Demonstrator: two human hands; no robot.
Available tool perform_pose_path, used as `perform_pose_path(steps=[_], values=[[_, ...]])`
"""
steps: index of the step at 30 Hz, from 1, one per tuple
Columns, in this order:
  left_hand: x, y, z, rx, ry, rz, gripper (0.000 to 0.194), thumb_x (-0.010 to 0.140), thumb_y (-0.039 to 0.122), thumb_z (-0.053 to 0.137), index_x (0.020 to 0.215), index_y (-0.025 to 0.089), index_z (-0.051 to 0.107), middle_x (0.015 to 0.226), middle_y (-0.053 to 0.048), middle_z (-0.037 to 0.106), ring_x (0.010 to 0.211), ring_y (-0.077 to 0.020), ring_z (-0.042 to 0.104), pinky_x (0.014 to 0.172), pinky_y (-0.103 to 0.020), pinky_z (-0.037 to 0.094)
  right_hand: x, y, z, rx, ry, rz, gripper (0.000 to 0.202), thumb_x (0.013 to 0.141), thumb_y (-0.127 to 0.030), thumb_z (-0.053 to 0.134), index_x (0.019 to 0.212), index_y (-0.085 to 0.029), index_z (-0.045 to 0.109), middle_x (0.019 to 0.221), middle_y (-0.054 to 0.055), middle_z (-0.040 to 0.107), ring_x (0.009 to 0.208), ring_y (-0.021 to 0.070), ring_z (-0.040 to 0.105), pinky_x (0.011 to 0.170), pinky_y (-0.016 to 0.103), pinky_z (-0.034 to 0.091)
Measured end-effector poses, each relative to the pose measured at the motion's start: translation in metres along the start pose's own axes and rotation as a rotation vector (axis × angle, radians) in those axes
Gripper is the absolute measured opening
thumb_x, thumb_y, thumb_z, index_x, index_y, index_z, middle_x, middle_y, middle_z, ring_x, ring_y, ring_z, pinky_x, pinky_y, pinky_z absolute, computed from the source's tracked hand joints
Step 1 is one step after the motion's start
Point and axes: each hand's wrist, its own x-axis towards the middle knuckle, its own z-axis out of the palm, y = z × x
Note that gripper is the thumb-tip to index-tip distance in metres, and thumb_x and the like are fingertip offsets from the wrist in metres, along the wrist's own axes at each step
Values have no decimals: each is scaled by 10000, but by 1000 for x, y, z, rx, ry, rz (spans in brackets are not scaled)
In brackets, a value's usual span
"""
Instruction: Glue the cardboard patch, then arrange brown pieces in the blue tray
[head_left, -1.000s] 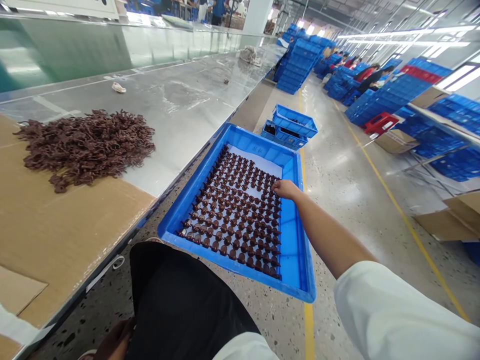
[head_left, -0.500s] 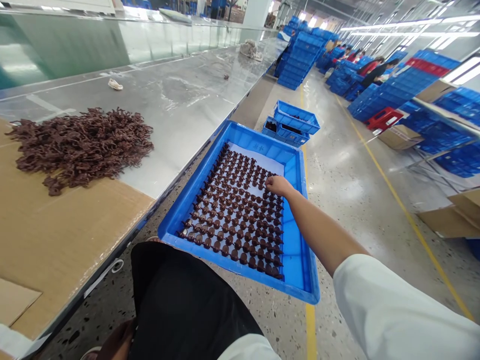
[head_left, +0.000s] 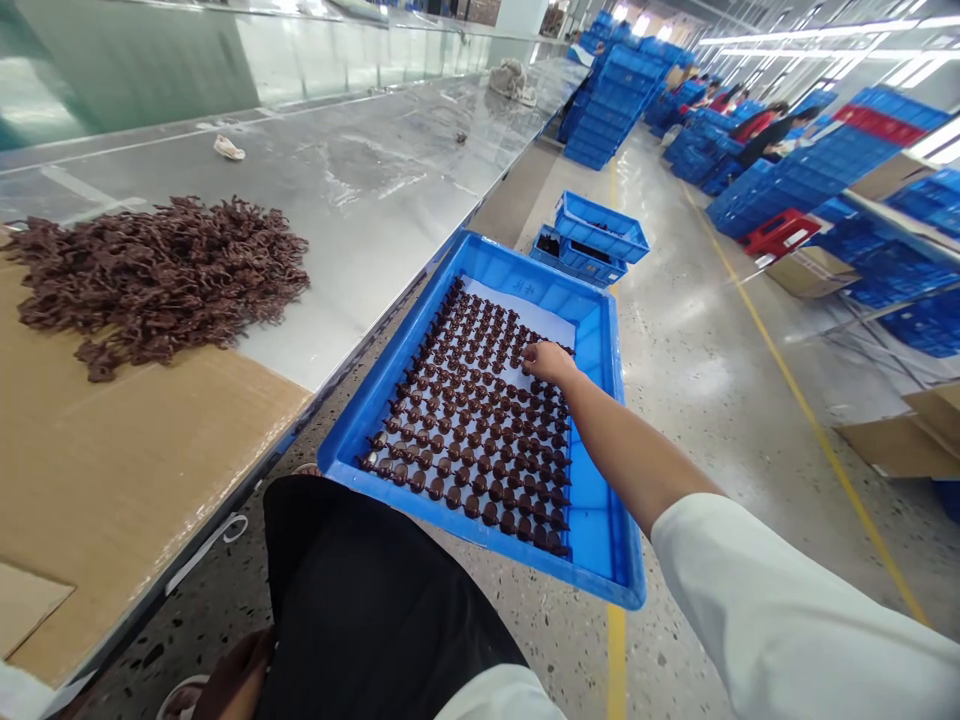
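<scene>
A blue tray (head_left: pixel 600 500) rests on my lap, lined with white paper and filled with rows of small brown pieces (head_left: pixel 465 430). My right hand (head_left: pixel 549 362) reaches over the far rows, its fingers curled down onto the pieces near the bare white paper; whether it pinches one is hidden. My left hand (head_left: pixel 229 680) sits low beside my dark-clad thigh at the bottom edge, only partly seen, holding nothing that I can make out.
A heap of tangled brown parts (head_left: pixel 157 280) lies on the long table (head_left: pixel 375 200) at left, partly on cardboard (head_left: pixel 112 470). Two stacked blue crates (head_left: pixel 592 240) stand on the floor beyond the tray. Blue crate stacks (head_left: pixel 615 100) and seated people (head_left: pixel 757 130) fill the far aisle.
My right hand has slid leftward and farther across the tray's upper rows. The view has tipped slightly; the left hand has stayed put.
</scene>
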Motion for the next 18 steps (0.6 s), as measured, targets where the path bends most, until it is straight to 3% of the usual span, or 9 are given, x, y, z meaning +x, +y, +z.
perform_pose_path(steps=[7,18], values=[[6,-13,-8,2,-33,129,237,735,325,499,828,273,711,994,-54,785,1173,-330,692,939,-393,590,4,-6,6,-43,9,-18,326,929,-268,623,1205,-243,794,1204,88,753,1143,259,666,939,288,527],[7,-12,-4,27,-27,76,364,846,358,410,976,204,713,1028,-107,786,1141,-307,711,1001,-391,571,4,-8,6,-50,-43,-99,277,876,-294,688,1109,-238,826,1112,62,779,1057,242,696,860,253,526]])
